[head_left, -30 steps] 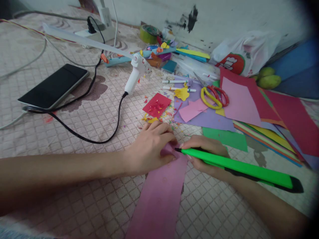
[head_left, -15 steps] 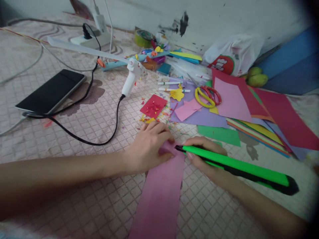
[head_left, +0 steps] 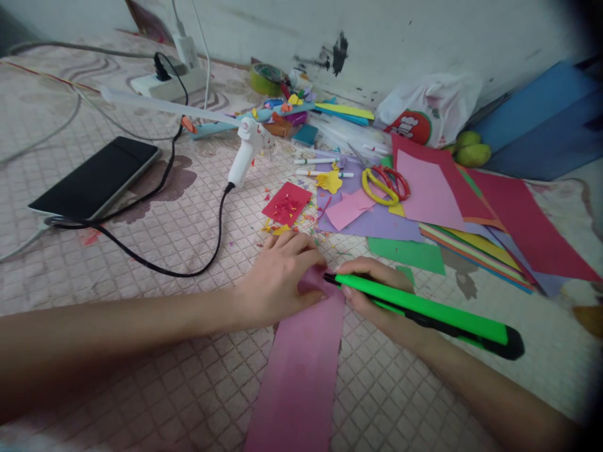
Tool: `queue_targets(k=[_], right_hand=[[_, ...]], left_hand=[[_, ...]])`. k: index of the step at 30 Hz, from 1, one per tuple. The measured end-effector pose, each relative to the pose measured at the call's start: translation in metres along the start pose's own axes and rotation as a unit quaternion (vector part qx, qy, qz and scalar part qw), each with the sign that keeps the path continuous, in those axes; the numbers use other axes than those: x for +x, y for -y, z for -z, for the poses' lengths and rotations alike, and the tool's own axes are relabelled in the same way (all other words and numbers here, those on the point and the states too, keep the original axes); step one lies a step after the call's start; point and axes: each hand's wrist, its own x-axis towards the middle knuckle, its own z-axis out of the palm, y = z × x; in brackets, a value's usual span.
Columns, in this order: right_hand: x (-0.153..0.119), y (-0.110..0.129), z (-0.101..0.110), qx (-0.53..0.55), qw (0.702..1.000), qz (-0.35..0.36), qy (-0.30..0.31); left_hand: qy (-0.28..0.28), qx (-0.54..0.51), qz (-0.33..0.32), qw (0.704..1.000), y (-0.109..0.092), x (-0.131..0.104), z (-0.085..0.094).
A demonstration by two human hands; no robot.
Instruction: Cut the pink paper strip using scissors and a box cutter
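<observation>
A long strip of pink paper (head_left: 301, 370) runs from the bottom edge up to both hands on the patterned cloth. My left hand (head_left: 282, 276) grips its far end, fingers curled and thumb lying on the paper. The fold or edge under those fingers is partly hidden. In my right hand (head_left: 377, 289) is a green and black utility knife (head_left: 433, 314), held between thumb and fingers. Its dark tip rests at the paper's upper right, close to my left fingertips; whether a blade is out cannot be made out.
Beyond my hands lie a red paper square (head_left: 287, 203) with scraps, scissors (head_left: 380, 186) and stacked coloured sheets (head_left: 475, 251). A white glue gun (head_left: 242, 157) stands left of them, its black cord (head_left: 188, 274) looping towards a phone (head_left: 97, 176). A power strip (head_left: 169, 83) sits at the back.
The knife and my right hand have shifted slightly left in view, and the knife's rear end has swung a little. The camera view has moved slightly. My left hand stays on the paper.
</observation>
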Motion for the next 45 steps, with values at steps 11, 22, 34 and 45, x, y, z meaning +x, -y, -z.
queue_targets(k=[11, 22, 34, 45], right_hand=[[0.000, 0.000, 0.000, 0.006, 1.000, 0.004, 0.007], [-0.003, -0.004, 0.000, 0.004, 1.000, 0.001, 0.010], [-0.001, -0.007, -0.003, 0.006, 0.999, 0.028, 0.017], [-0.001, -0.008, -0.003, 0.016, 0.999, 0.035, 0.009]], left_hand=[[0.001, 0.000, 0.001, 1.000, -0.001, 0.000, 0.000], [-0.004, -0.007, -0.007, 1.000, 0.001, 0.000, 0.000], [-0.014, -0.004, -0.011, 1.000, 0.001, -0.001, -0.002], [-0.010, 0.002, -0.003, 1.000, 0.001, 0.000, -0.003]])
